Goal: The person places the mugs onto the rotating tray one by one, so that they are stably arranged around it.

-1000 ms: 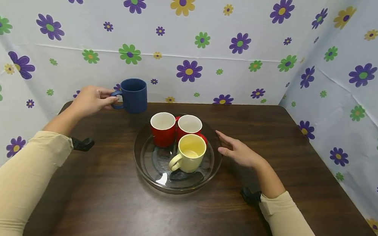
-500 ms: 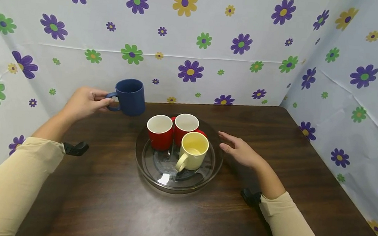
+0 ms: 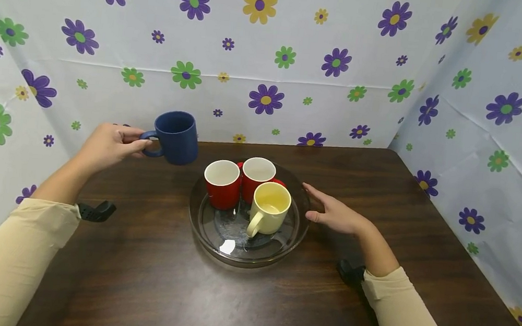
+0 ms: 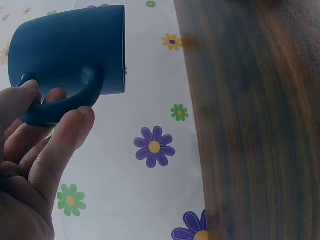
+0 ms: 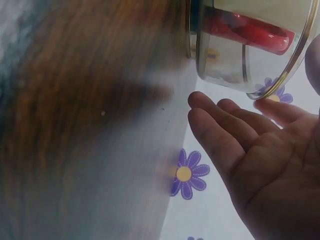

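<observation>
My left hand [image 3: 113, 144] pinches the handle of a blue mug [image 3: 177, 139], which hangs upright in the air to the left of the tray. The left wrist view shows thumb and fingers around that handle, with the mug [image 4: 70, 47] clear of the table. A round smoky glass tray [image 3: 215, 250] holds two red mugs [image 3: 222, 188] [image 3: 250, 185] with white insides and a pale yellow mug [image 3: 269, 211] in front of them. At the tray's right rim lies my right hand [image 3: 338, 215], fingers extended; in the right wrist view the fingers [image 5: 225, 135] are straight beside the glass wall.
The tray stands on a dark wooden table [image 3: 151, 278]. A white cloth [image 3: 236, 29] with printed flowers hangs behind the table and along its right side. Black wrist straps [image 3: 96, 211] are on both forearms.
The blue mug has moved left and slightly down with my left hand. The yellow mug and the red mugs shifted a little in the tray. My right hand stays by the rim.
</observation>
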`<state>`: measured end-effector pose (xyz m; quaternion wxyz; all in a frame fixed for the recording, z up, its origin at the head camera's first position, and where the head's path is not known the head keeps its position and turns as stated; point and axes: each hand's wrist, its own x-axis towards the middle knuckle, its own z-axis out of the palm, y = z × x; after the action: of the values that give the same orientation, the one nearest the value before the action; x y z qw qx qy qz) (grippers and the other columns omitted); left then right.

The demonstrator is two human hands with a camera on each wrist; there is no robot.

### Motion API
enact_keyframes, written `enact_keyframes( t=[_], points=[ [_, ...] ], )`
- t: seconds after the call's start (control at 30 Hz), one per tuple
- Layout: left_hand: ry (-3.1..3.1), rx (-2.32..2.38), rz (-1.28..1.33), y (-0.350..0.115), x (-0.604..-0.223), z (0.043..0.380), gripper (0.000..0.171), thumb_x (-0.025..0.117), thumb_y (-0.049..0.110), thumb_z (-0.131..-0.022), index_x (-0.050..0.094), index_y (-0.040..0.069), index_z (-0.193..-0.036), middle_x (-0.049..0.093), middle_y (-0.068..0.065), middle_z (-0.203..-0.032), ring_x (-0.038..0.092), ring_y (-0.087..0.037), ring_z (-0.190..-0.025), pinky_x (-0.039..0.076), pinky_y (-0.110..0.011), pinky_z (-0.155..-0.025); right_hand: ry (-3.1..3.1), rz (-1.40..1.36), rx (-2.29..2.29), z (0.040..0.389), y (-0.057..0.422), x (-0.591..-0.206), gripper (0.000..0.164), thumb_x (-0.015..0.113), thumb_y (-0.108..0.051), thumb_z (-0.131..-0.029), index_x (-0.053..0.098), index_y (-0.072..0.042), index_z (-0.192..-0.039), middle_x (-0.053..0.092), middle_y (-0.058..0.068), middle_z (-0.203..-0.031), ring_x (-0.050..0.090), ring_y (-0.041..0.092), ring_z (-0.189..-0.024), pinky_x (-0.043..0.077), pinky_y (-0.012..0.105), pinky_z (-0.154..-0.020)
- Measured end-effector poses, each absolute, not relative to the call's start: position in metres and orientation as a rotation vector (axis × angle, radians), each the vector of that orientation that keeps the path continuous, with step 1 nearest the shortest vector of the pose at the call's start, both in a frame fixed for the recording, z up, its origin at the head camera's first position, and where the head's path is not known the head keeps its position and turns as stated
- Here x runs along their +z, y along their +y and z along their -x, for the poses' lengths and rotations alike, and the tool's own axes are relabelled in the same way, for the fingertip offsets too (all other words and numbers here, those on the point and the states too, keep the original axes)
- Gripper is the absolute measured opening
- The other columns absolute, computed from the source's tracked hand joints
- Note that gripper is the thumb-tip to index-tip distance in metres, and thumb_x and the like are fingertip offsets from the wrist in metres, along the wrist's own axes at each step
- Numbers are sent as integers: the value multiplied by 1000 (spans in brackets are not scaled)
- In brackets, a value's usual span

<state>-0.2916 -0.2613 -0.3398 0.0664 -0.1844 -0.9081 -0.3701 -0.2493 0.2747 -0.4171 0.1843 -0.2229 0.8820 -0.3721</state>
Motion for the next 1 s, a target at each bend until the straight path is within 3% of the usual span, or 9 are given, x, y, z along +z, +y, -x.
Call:
enact_keyframes(
  t=[0.17, 0.53, 1.0],
  points=[
    [-2780, -1087, 510, -262, -338, 285, 34, 72, 14, -96, 69, -12, -118, 73, -28, -100, 68, 5, -64, 51, -16, -57, 2505, 607, -1050, 249, 273, -417, 80, 63, -32, -102, 16, -12, -164, 19, 19, -167, 21, 42, -151, 24, 63, -117],
    [-2749, -1113, 602, -260, -336, 271, 33, 71, 10, -96, 68, -15, -118, 73, -29, -99, 69, 5, -67, 53, -12, -63, 2490, 604, -1076, 251, 272, -419, 79, 63, -25, -102, 16, -11, -164, 17, 21, -167, 23, 43, -151, 26, 63, -116],
    [-2750, -1117, 587, -265, -336, 256, 30, 71, 9, -96, 69, -13, -117, 74, -26, -95, 69, 3, -66, 52, -19, -55, 2493, 561, -1102, 254, 271, -418, 71, 58, -21, -105, 19, -11, -163, 22, 23, -165, 27, 46, -148, 29, 64, -114]
  ],
)
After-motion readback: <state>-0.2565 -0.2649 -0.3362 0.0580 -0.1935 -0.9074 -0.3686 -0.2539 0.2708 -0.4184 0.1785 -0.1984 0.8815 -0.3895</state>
